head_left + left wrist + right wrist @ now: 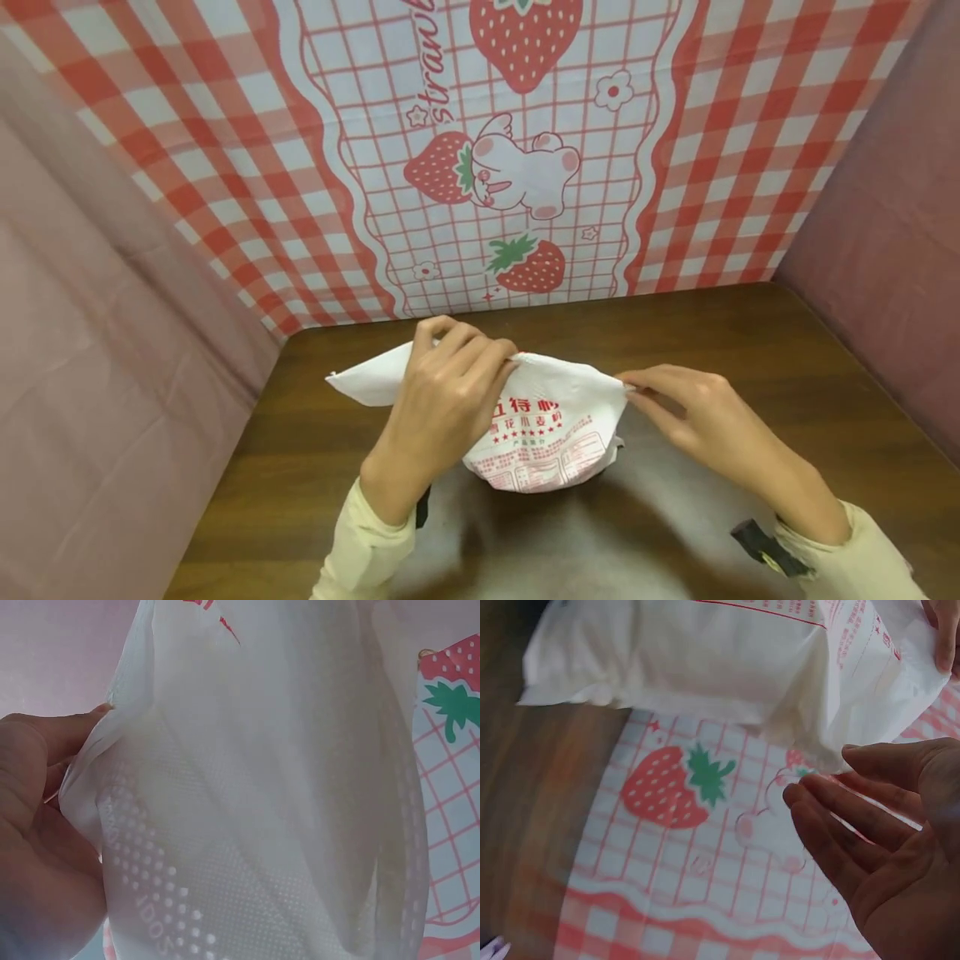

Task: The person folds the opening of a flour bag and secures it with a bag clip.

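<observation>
A white flour bag (570, 379) with red printed characters is held up above the table in the head view. My left hand (450, 392) grips its upper edge, and a pointed white flap sticks out to the left of that hand. At the bag's right upper corner, my right hand (697, 408) pinches the material between thumb and fingertips. The left wrist view shows the thin, partly see-through bag (247, 787) filling most of the frame, with the left thumb pressed on a fold. In the right wrist view, the other fingers (855, 862) are spread out below the corner.
A brown wooden table (300, 467) lies below, with a pale glare near its front. Behind it hangs a red-and-white checked cloth (420, 250) with strawberry prints. Pinkish curtains (97, 350) close off both sides. Dark straps (768, 546) sit on the sleeves.
</observation>
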`<state>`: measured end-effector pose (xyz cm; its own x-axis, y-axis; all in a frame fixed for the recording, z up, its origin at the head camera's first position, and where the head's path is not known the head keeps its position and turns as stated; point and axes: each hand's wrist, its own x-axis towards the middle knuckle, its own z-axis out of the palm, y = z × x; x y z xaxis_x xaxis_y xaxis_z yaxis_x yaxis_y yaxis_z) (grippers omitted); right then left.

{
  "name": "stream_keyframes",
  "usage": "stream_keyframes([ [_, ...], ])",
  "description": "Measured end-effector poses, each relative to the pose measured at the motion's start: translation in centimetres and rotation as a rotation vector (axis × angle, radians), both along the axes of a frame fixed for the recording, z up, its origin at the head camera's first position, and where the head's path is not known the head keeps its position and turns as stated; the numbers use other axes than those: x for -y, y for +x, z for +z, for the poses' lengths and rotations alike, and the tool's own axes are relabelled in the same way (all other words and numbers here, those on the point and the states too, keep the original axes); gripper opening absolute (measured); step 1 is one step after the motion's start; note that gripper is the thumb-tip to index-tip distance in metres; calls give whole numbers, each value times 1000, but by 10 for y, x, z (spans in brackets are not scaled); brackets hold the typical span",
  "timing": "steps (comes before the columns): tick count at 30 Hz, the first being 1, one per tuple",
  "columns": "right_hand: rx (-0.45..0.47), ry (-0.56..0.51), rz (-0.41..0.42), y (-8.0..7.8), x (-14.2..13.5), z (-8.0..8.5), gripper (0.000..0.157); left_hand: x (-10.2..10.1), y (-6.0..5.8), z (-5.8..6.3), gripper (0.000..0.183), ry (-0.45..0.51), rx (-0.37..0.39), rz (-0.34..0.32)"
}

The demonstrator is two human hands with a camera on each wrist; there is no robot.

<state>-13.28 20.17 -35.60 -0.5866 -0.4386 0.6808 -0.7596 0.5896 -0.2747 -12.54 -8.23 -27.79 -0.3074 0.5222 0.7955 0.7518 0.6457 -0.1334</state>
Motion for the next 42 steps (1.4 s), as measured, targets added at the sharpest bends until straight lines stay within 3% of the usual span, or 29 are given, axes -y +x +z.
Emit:
stream_keyframes([
  [8, 107, 110, -211, 19, -39, -19, 42, 7, 2, -4, 10, -23, -4, 29],
  [14, 84, 105, -339, 24, -81, -32, 34, 8, 1, -4, 10, -20, -28, 18],
  [19, 162, 123, -450, 22, -108, -42, 24, 7, 1, -4, 10, -26, -32, 22],
  [23, 321, 134, -452, 19, -116, -58, 24, 6, 2, -6, 11, -40, -30, 35],
  [26, 403, 151, -389, 14, -117, -71, 31, 7, 3, -8, 11, -40, -29, 38],
  [31, 323, 203, -313, 9, -115, -91, 39, 8, 4, -12, 10, -22, -28, 29],
  [36, 293, 200, -318, 18, -117, -109, 43, 6, 5, -13, 9, -14, -9, 7],
  [42, 277, 155, -364, 20, -118, -112, 43, 6, 6, -12, 9, -10, 2, 10],
])
